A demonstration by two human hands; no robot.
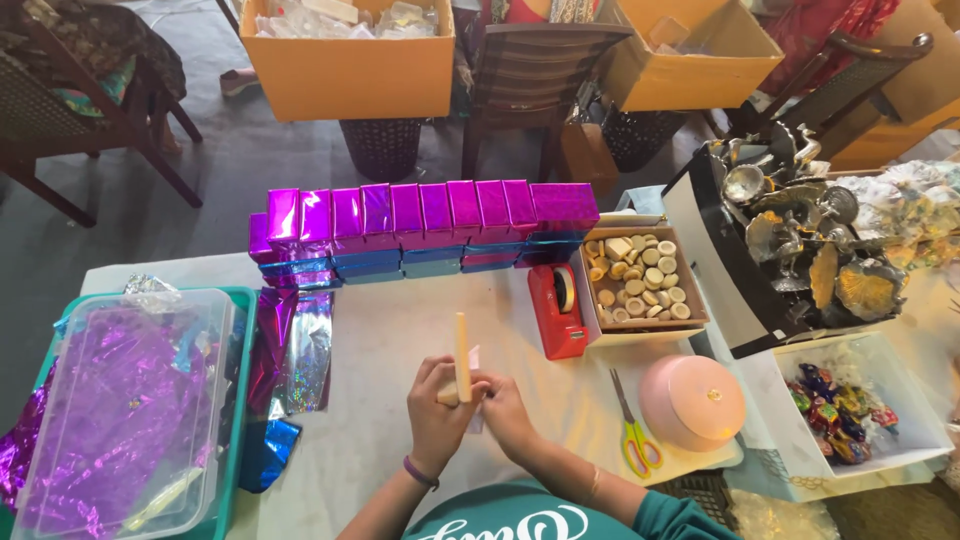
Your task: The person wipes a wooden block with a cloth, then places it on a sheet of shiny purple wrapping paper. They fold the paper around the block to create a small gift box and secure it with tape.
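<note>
My left hand [435, 412] and my right hand [503, 412] meet over the white table cover [390, 330], near its front edge. Together they grip a slim cream stick [462, 350] that stands upright between the fingers, and a small round wooden piece [449, 394] shows under my left fingers. A bit of pale paper peeks out beside my right hand. Just beyond the hands stands a red tape dispenser [556, 312], and a box of round wooden discs [638, 276] sits to its right.
A row of shiny purple and blue wrapped boxes [420, 222] lines the back. A clear tub of purple foil [120, 410] sits left, foil sheets [295, 350] beside it. Scissors [634, 430], a pink round box [692, 400], a candy tray [840, 410] and metal ornaments [800, 230] lie right.
</note>
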